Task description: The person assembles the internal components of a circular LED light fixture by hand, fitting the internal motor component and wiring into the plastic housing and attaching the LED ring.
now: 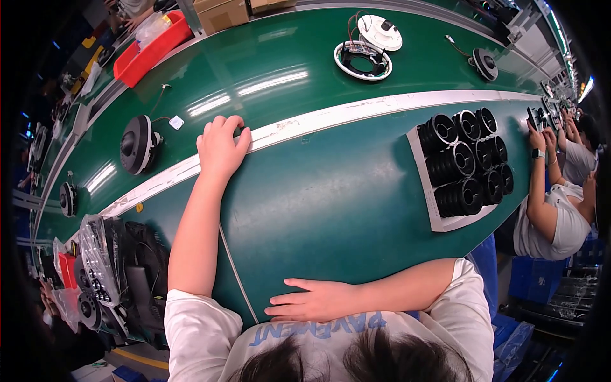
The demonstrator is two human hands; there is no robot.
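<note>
My left hand rests on the pale metal rail between the work table and the green conveyor. Its fingers are loosely bent and apart, with nothing visible in them. To its left on the conveyor sits a round black device shaped like a speaker, its thin cable ending in a small white connector tag. My right hand lies flat on the green table close to my body, fingers spread, holding nothing.
At the right, a white tray bears several black ribbed cylinders. Farther along the conveyor are an opened white round housing, another black device and a red bin. Bagged parts stand at left; co-workers sit at right.
</note>
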